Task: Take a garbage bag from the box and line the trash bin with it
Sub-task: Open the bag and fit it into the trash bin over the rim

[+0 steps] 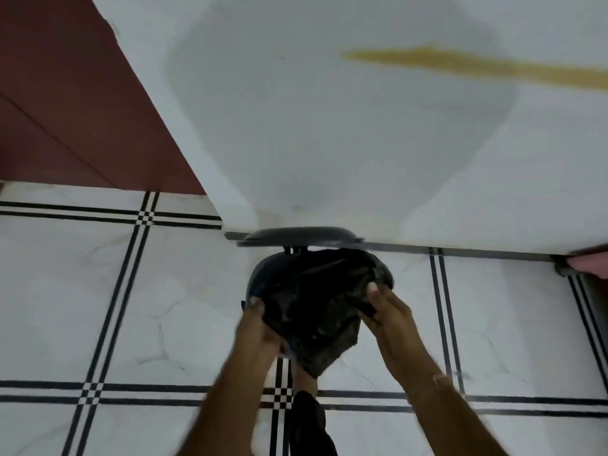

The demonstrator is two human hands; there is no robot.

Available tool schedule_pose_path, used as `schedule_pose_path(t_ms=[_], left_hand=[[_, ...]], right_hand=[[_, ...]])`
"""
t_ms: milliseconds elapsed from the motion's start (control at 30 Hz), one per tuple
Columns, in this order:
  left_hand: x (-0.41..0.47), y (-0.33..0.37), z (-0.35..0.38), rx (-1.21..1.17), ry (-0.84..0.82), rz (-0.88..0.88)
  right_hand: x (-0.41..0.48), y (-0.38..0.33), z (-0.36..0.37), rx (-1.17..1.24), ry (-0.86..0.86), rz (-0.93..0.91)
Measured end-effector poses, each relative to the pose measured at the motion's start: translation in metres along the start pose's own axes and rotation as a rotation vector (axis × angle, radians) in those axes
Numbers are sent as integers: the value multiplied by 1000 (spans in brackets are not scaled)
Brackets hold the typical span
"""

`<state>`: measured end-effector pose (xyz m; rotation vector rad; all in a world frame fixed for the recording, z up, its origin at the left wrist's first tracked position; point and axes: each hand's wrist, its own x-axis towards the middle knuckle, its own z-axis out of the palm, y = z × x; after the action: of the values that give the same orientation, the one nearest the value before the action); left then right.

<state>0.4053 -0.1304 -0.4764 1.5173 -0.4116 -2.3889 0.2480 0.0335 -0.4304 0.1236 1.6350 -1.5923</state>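
A small dark round trash bin (260, 278) stands on the tiled floor against the white wall, its lid (301, 236) swung up and open behind it. A crumpled black garbage bag (319, 307) lies over the bin's mouth and hangs down its front. My left hand (260, 320) grips the bag at the bin's left rim. My right hand (383, 307) grips the bag at the right side, thumb on top. The bin's inside is hidden by the bag. No box is in view.
White floor tiles with black double lines (115, 291) surround the bin. A white wall (329, 126) with a yellowish streak rises behind it, and a red-brown panel (65, 110) stands at the left. A dark-clad foot (309, 419) is below the bin.
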Motion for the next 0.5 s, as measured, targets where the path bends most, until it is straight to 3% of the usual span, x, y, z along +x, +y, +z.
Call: schedule_pose_path(t_ms=[67, 167, 233, 300, 400, 500], left_hand=[[32, 8, -11, 37, 16, 58], [87, 18, -54, 147, 351, 36], [110, 16, -80, 200, 421, 62], [114, 14, -80, 299, 419, 102], [103, 11, -51, 416, 257, 217], [114, -5, -43, 598, 209, 248]], right_hand=[[33, 24, -6, -26, 22, 80], [74, 50, -15, -109, 35, 131], [95, 64, -20, -145, 35, 92], [108, 73, -22, -220, 1, 23], [114, 78, -23, -307, -17, -161], [116, 96, -17, -730, -193, -5]])
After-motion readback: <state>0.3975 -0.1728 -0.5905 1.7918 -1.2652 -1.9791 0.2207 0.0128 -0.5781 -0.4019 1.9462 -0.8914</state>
